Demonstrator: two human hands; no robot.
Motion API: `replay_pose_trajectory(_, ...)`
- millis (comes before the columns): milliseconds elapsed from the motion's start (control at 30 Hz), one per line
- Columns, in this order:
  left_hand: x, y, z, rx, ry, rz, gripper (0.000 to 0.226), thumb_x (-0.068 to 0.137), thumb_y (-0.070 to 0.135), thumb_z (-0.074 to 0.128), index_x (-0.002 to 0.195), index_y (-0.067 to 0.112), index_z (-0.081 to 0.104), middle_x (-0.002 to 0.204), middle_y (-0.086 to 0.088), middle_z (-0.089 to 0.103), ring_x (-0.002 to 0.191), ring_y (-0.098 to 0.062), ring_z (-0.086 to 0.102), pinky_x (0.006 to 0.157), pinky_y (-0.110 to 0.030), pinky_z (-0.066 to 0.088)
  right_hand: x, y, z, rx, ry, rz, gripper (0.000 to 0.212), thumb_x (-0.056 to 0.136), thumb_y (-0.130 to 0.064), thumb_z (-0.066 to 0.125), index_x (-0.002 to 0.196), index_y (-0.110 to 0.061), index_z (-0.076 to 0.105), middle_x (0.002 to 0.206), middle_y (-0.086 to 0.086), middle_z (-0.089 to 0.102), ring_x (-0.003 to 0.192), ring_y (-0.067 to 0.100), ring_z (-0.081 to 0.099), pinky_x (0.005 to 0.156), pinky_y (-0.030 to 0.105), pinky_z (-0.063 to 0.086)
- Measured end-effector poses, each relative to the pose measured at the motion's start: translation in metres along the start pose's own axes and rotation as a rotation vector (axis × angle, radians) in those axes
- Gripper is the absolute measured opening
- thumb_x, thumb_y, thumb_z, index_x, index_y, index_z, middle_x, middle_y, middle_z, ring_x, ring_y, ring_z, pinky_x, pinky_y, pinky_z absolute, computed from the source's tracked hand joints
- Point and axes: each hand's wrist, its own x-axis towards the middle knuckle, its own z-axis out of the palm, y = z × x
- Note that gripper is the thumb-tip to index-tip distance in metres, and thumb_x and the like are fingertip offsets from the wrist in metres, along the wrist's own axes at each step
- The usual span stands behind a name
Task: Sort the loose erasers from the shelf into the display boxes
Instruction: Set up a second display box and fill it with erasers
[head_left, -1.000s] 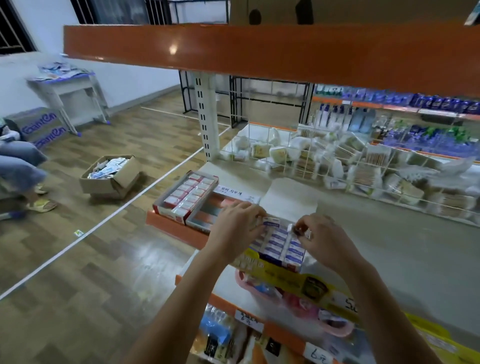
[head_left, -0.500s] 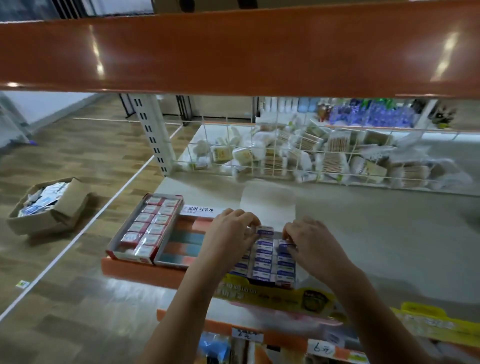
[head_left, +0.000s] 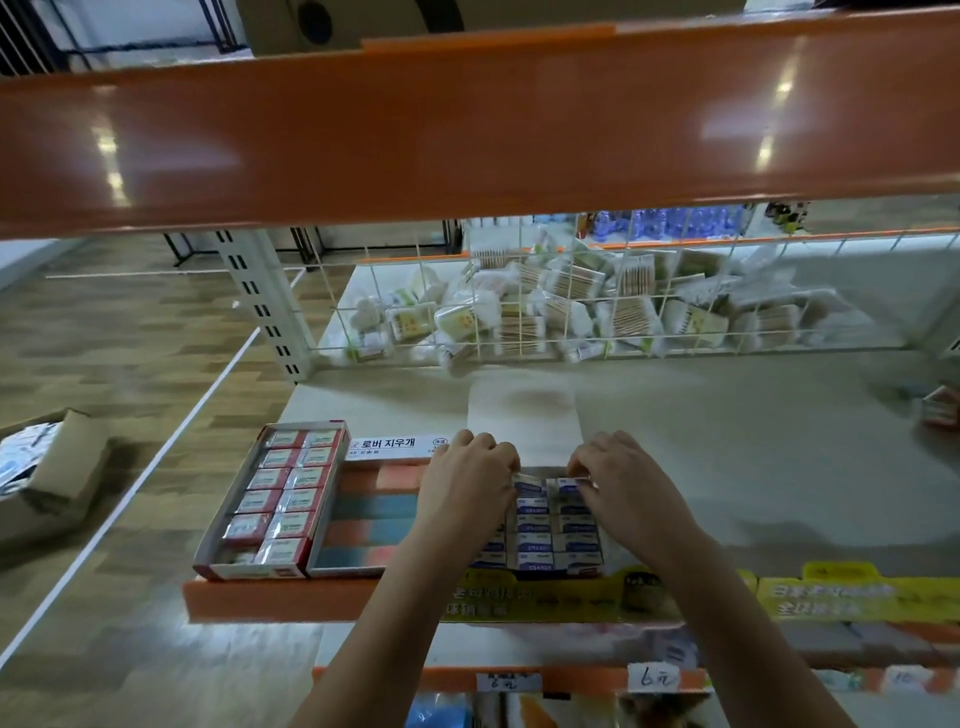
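Erasers: blue-white sleeved, packed in tight rows, boxed.

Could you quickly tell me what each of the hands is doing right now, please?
Left hand: fingers curled, pinching a blue-labelled eraser at the display box's back row.
Right hand: fingers curled, pinching another blue-labelled eraser there.

Both hands reach over the front edge of the shelf: the left hand and right hand lie with fingers curled down at the far end of a display box of blue-and-white erasers, each seeming to pinch an eraser there (the fingertips hide the contact). To its left sit a box of pastel erasers and a box of red-wrapped erasers. Behind, a wire basket holds packets of cotton swabs.
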Motion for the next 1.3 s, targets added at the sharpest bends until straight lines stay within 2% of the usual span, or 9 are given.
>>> replay_pose_trajectory(200, 0.002, 0.006, 0.009, 0.043, 0.011, 0.032, 0.013, 0.091, 0.027, 0.055, 0.104, 0.023, 0.055, 0.105, 0.004, 0.06, 0.1, -0.017, 0.048, 0.081, -0.027, 0.035, -0.003, 0.005, -0.004, 0.049, 0.049, 0.069, 0.015, 0.09, -0.017, 0.053, 0.103, -0.019, 0.061, 0.105, -0.006, 0.055, 0.102, 0.009, 0.044, 0.081, 0.013, 0.03)
replay_pose_trajectory(400, 0.005, 0.003, 0.014, 0.061, 0.013, 0.048, 0.016, 0.093, 0.03, 0.052, 0.106, 0.023, 0.058, 0.109, 0.004, 0.056, 0.103, -0.017, 0.047, 0.087, -0.029, 0.037, -0.007, 0.006, -0.004, 0.092, 0.035, 0.139, 0.014, 0.09, -0.017, 0.054, 0.102, -0.017, 0.061, 0.103, -0.004, 0.058, 0.1, 0.011, 0.05, 0.083, 0.019, 0.039)
replay_pose_trajectory(533, 0.006, 0.004, 0.016, 0.077, 0.001, 0.054, 0.01, 0.093, 0.023, 0.05, 0.101, 0.022, 0.056, 0.101, 0.004, 0.059, 0.096, -0.017, 0.049, 0.085, -0.03, 0.037, -0.008, 0.005, -0.004, 0.114, 0.028, 0.175, 0.013, 0.09, -0.018, 0.054, 0.102, -0.017, 0.061, 0.101, -0.004, 0.057, 0.098, 0.011, 0.052, 0.082, 0.02, 0.04)
replay_pose_trajectory(700, 0.011, 0.004, 0.013, 0.047, -0.017, 0.087, 0.016, 0.094, 0.027, 0.048, 0.103, 0.02, 0.06, 0.102, 0.002, 0.061, 0.097, -0.019, 0.052, 0.084, -0.03, 0.037, -0.011, 0.003, -0.007, 0.107, 0.047, 0.221, 0.023, 0.091, -0.035, 0.053, 0.105, -0.018, 0.061, 0.1, -0.005, 0.056, 0.095, 0.01, 0.05, 0.075, 0.02, 0.035)
replay_pose_trajectory(833, 0.025, 0.015, 0.003, -0.078, 0.03, 0.184, 0.023, 0.096, 0.033, 0.044, 0.106, 0.021, 0.062, 0.101, 0.003, 0.063, 0.095, -0.018, 0.055, 0.078, -0.029, 0.041, -0.025, 0.013, -0.019, 0.053, 0.073, 0.264, 0.028, 0.091, -0.033, 0.055, 0.113, -0.016, 0.06, 0.108, 0.0, 0.059, 0.103, 0.016, 0.051, 0.081, 0.022, 0.036)
replay_pose_trajectory(933, 0.043, 0.042, 0.001, -0.092, 0.042, 0.3, 0.028, 0.097, 0.035, 0.041, 0.105, 0.02, 0.063, 0.099, 0.001, 0.063, 0.095, -0.019, 0.055, 0.076, -0.03, 0.041, -0.045, 0.029, -0.037, -0.001, 0.086, 0.339, 0.032, 0.091, -0.031, 0.057, 0.118, -0.015, 0.059, 0.112, 0.003, 0.06, 0.107, 0.019, 0.051, 0.089, 0.026, 0.039)
replay_pose_trajectory(1067, 0.059, 0.104, 0.003, -0.163, 0.108, 0.434, 0.025, 0.094, 0.037, 0.045, 0.102, 0.02, 0.063, 0.097, 0.0, 0.064, 0.095, -0.021, 0.055, 0.071, -0.029, 0.034, -0.082, 0.061, -0.069, -0.053, 0.079, 0.46, 0.033, 0.091, -0.031, 0.056, 0.121, -0.015, 0.056, 0.117, 0.005, 0.057, 0.112, 0.022, 0.048, 0.093, 0.03, 0.037)
replay_pose_trajectory(1200, 0.066, 0.184, 0.013, -0.23, 0.063, 0.574, 0.024, 0.092, 0.04, 0.05, 0.107, 0.024, 0.061, 0.105, 0.002, 0.063, 0.103, -0.02, 0.053, 0.081, -0.031, 0.038, -0.126, 0.104, -0.097, -0.109, 0.093, 0.583, 0.032, 0.092, -0.026, 0.055, 0.121, -0.014, 0.056, 0.119, 0.008, 0.057, 0.112, 0.025, 0.049, 0.095, 0.03, 0.035)
replay_pose_trajectory(1300, 0.068, 0.242, 0.031, -0.234, 0.047, 0.642, 0.025, 0.09, 0.042, 0.052, 0.107, 0.026, 0.061, 0.106, 0.002, 0.063, 0.104, -0.02, 0.053, 0.083, -0.031, 0.038, -0.162, 0.143, -0.116, -0.112, 0.105, 0.663, 0.033, 0.091, -0.024, 0.056, 0.121, -0.013, 0.056, 0.121, 0.009, 0.056, 0.115, 0.026, 0.049, 0.096, 0.031, 0.035)
